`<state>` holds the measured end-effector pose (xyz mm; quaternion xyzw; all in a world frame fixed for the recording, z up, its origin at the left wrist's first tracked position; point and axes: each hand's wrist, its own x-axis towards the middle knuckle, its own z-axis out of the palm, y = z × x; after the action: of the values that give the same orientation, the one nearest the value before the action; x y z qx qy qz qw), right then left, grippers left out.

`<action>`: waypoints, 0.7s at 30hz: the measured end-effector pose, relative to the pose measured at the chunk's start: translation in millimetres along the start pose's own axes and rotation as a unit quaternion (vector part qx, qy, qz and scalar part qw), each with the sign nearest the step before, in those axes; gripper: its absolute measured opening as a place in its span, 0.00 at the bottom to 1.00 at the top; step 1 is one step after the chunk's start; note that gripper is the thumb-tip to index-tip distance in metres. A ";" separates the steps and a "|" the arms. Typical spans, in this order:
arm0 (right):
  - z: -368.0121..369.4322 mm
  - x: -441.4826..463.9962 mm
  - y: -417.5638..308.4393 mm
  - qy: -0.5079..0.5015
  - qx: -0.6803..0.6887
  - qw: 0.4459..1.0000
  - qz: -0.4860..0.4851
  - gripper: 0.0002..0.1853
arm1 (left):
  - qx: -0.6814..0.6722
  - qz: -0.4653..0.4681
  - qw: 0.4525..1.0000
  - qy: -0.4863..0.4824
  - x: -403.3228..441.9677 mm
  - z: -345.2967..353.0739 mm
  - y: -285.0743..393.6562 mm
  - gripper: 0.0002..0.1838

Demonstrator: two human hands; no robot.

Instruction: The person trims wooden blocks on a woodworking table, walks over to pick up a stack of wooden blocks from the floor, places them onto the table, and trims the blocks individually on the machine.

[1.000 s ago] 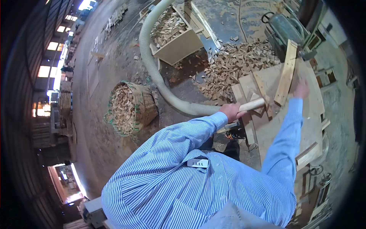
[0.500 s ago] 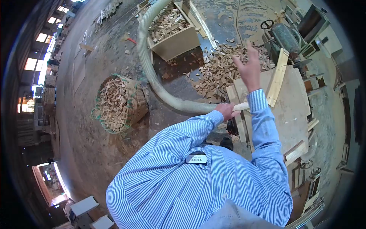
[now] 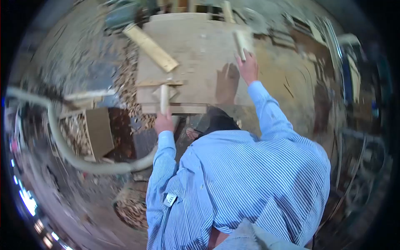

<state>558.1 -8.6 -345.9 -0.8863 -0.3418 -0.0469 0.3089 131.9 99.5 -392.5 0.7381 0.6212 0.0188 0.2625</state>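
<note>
My left hand (image 3: 164, 122) is closed round the lower end of a pale wooden piece (image 3: 165, 99), which points away from me over the near edge of the worktable (image 3: 196, 46). Toward the table's right side, my right hand (image 3: 248, 68) grips another pale wooden piece (image 3: 240, 44), slightly blurred. A long light board (image 3: 151, 47) lies slanted on the table's left part. Near my left hand are a thin wood strip (image 3: 160, 83) and a flat strip along the near edge (image 3: 183, 109).
A thick ribbed hose (image 3: 100, 168) curves across the lower left. Beside it stands a box (image 3: 99, 134) of wood offcuts. Offcuts (image 3: 125, 83) lie heaped left of the table. A basket of scraps (image 3: 131, 210) is at lower left, and a green machine (image 3: 121, 16) stands at upper left.
The view has swung round to the right. My right hand, open and without wood half a second ago, now holds a wooden piece at the table's right. My left hand still grips its piece.
</note>
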 end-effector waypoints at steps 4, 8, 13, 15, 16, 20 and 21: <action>-17.7 13.1 55.6 0.042 -0.094 0.992 0.078 0.28 | 0.006 0.038 0.999 0.021 -1.2 0.0 -4.5 0.30; -7.3 17.9 47.1 -0.017 -0.180 0.984 0.011 0.27 | 0.019 0.012 1.000 0.017 -3.1 -0.1 1.0 0.34; 21.6 14.1 19.1 0.040 -0.273 0.956 -0.102 0.25 | -0.012 0.012 0.999 0.029 -0.6 5.5 -2.6 0.33; 33.0 14.5 8.3 -0.007 -0.234 0.965 -0.119 0.24 | -0.009 0.023 0.999 0.037 -0.1 5.4 -0.8 0.33; 40.9 16.8 0.8 -0.015 -0.225 0.966 -0.124 0.24 | -0.005 0.033 0.998 0.045 -2.3 3.9 1.1 0.33; 84.6 34.2 -45.0 -0.045 -0.111 0.985 -0.128 0.19 | -0.018 0.008 0.998 0.053 -4.3 -1.0 6.0 0.33; 101.7 45.7 -52.6 -0.047 -0.064 0.990 -0.116 0.17 | 0.000 0.007 0.999 0.037 -3.9 -1.1 6.3 0.31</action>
<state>546.5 107.0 -387.2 -0.8598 -0.4528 -0.0625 0.2278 136.3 95.7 -387.8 0.7414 0.6253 0.0476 0.2389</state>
